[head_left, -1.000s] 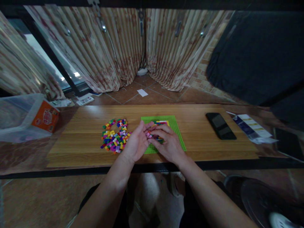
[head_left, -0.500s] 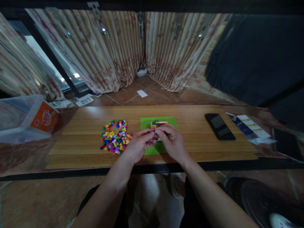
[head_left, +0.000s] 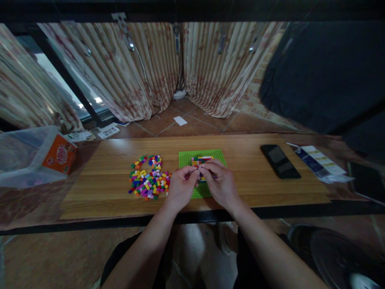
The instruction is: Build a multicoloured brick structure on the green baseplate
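Both my hands meet over a green studded baseplate (head_left: 186, 155) on the wooden table. On the plate stands a low build of coloured toy bricks (head_left: 206, 159), partly covered by my fingers. My left hand (head_left: 184, 185) is closed, its thumb and fingertips pinched together at the near left of the build. My right hand (head_left: 220, 179) is closed too, thumb and forefinger meeting the left fingertips. Whatever small piece lies between the fingertips is too small and hidden to name. Left of my left hand spreads a pile of loose toy bricks (head_left: 150, 182) in many colours.
A black phone (head_left: 280, 161) lies on the table (head_left: 99, 176) to the right, with printed papers (head_left: 320, 162) beyond it. At the far left stands a clear plastic box (head_left: 27, 160) with an orange label. Striped curtains (head_left: 150, 72) hang behind.
The view has shifted slightly. My left hand has turned more upright and its fingers have curled in closer to the right fingertips above the build.
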Demonstrator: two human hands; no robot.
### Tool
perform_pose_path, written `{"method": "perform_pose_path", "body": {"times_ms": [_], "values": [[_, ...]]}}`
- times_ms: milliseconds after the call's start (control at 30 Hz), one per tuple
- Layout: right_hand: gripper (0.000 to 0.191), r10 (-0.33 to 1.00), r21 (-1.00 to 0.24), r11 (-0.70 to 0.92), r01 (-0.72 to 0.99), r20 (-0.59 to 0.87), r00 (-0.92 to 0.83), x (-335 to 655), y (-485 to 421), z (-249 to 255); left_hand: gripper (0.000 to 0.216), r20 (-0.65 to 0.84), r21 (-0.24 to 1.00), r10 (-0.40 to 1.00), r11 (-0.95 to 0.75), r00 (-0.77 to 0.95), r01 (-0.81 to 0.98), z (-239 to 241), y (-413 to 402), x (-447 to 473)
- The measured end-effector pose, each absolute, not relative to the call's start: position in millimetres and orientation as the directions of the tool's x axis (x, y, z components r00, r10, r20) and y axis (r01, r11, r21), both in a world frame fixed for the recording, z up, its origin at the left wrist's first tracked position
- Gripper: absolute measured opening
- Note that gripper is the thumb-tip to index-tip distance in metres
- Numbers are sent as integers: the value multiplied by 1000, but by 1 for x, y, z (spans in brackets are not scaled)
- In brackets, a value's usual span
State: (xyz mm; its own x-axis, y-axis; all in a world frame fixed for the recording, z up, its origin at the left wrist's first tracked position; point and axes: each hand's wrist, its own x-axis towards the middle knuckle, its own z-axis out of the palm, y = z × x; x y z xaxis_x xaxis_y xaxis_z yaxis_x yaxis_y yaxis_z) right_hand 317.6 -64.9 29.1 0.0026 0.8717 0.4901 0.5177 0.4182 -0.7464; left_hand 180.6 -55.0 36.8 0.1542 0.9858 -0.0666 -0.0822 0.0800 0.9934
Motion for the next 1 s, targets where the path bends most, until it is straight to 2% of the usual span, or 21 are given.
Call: {"method": "perform_pose_path", "body": {"times_ms": [133, 233, 367, 433, 600, 733, 867, 1000], "values": [[17, 839, -699, 422, 578, 542, 42, 315, -66, 31, 18, -94, 988, 989, 107, 111, -114, 36, -57, 187], [16, 855, -754, 403, 519, 513, 83, 319, -65, 33, 19, -156, 966, 981, 176, 115, -191, 36, -56, 188], [14, 899, -924, 290, 248, 352, 261, 337, -59, 34, 22, -220, 937, 968, 245, 122, -251, 36, -53, 183], [14, 910, -961, 242, 135, 273, 311, 349, -55, 33, 22, -225, 936, 968, 247, 115, -251, 38, -52, 179], [16, 941, -994, 99, 52, 110, 321, 372, -53, 27, 19, -250, 933, 964, 266, 94, -245, 39, -50, 175], [13, 963, -991, 12, 135, 48, 265, 380, -56, 15, 20, -247, 939, 965, 261, 88, -226, 37, -48, 177], [14, 978, -946, 30, 322, 95, 187, 384, -58, 5, 21, -236, 946, 968, 249, 89, -206, 34, -48, 179], [15, 982, -907, 62, 416, 130, 139, 382, -58, 4, 23, -226, 949, 969, 242, 102, -201, 34, -47, 179]]}}
